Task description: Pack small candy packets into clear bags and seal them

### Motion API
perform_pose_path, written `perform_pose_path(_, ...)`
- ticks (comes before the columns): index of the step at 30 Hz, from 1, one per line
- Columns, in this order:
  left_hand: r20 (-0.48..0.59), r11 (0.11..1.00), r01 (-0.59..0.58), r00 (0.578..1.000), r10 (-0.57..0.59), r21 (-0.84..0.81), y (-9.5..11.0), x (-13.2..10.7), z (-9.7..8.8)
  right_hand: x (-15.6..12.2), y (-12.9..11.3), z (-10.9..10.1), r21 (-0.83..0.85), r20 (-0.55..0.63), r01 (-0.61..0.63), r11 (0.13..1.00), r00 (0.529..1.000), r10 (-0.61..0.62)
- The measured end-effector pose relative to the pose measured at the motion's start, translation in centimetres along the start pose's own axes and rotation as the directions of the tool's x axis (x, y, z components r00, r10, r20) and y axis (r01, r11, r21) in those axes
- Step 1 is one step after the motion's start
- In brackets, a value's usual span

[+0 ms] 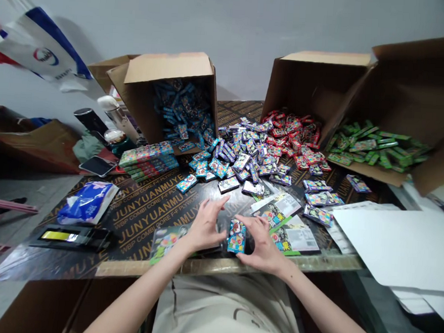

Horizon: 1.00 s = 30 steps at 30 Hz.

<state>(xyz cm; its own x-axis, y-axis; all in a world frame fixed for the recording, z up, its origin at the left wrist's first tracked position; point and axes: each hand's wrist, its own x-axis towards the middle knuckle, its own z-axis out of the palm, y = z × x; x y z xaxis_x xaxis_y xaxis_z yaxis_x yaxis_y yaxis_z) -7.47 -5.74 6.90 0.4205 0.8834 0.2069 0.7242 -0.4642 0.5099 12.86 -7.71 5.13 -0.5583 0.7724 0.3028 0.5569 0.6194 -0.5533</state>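
Where left hand (204,226) meets right hand (262,244), a blue packet (236,236) points lengthwise forward.

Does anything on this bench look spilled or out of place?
Yes. The cardboard box lying on its side has blue packets fanned out of its mouth across the plywood tabletop. They lie loose and jumbled, unlike the tidy stack of packs beside them.
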Motion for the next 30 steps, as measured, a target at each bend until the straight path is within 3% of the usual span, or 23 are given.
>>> perform_pose_path(4, 0.086, 0.996, -0.021, 0.996, 0.013, 0.086, -1.0, -2.0, -1.2, -0.4, 0.5, 0.7, -0.026, -0.003, -0.01, 1.0, 1.0, 0.01)
perform_pose_path(9, 0.122, 0.975, 0.124, 0.981, -0.148, 0.184, -3.7, -7.0, -3.5, -0.6, 1.2, 1.0, -0.038, -0.096, -0.105, 0.994, 0.99, 0.102)
perform_pose_path(12, 0.188, 0.965, 0.161, 0.961, -0.201, 0.206, -5.5, -8.5, -3.9, -0.1, 1.0, 1.7, -0.011, -0.11, -0.125, 0.992, 0.986, 0.123)
perform_pose_path(16, 0.165, 0.969, 0.142, 0.97, -0.177, 0.202, -6.8, -7.4, -2.6, 1.6, 0.3, 2.9, -0.031, -0.117, -0.08, 0.996, 0.99, 0.076)
perform_pose_path(22, 0.082, 0.982, 0.095, 0.991, -0.109, 0.161, -6.5, -4.6, -0.8, 3.1, 0.9, 3.2, -0.109, -0.173, -0.104, 0.989, 0.981, 0.084)
perform_pose_path(30, 0.081, 0.995, 0.032, 0.996, -0.039, 0.095, -5.9, -4.3, -0.8, 3.2, 1.9, 2.2, 0.183, 0.106, -0.014, 0.983, 0.994, -0.005)
